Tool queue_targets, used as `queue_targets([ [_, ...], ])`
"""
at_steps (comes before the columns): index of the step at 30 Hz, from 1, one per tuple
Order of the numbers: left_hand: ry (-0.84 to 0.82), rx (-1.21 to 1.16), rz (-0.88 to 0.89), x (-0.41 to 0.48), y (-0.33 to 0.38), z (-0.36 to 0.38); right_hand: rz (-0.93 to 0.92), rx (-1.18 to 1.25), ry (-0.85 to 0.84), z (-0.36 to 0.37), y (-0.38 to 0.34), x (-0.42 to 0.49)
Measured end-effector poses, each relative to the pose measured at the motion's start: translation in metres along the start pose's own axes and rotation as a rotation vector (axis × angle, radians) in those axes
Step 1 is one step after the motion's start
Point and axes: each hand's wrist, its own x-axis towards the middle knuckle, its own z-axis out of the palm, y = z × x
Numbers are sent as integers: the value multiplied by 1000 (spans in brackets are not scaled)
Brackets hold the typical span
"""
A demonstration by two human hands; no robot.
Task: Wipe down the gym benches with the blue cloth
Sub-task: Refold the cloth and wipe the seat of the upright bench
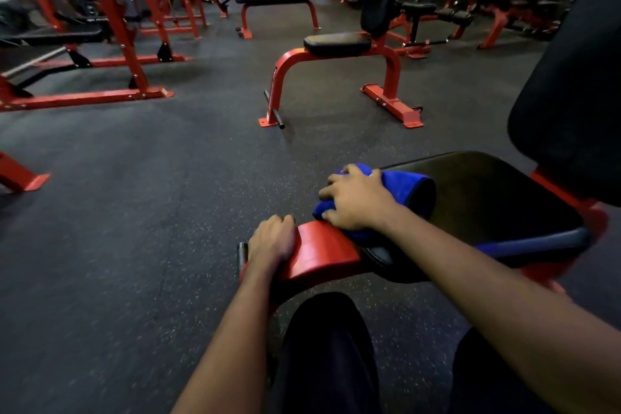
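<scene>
Red-painted, the bench frame (319, 252) is gripped at its front end by the left hand (270, 242), fingers curled over the edge. Beside it, the blue cloth (408, 188) is held bunched on the front of the seat pad (487, 202) by the right hand (356, 200), apparently clutched. Wiping of this pad is judged under way; a sweep toward the backrest (571, 111) is called for next.

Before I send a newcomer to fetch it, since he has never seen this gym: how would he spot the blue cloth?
Find the nearest bench, lower right: black seat pad on a red frame. At the pad's front edge the right hand grips the blue cloth. Its bright blue fabric stands out against black padding and red steel.
</scene>
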Motion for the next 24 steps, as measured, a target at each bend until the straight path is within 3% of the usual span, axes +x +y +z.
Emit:
queue_targets([
  [4, 12, 17, 17, -3, 1, -1, -59, -43, 149, 18, -11, -42],
  [11, 25, -7, 3, -14, 6, -6, 204, 37, -33, 6, -15, 2],
  [18, 21, -1, -17, -20, 10, -10, 204, -37, 205, 29, -32, -69],
  [24, 19, 4, -31, -24, 12, -12, 279, 53, 74, 15, -32, -20],
])
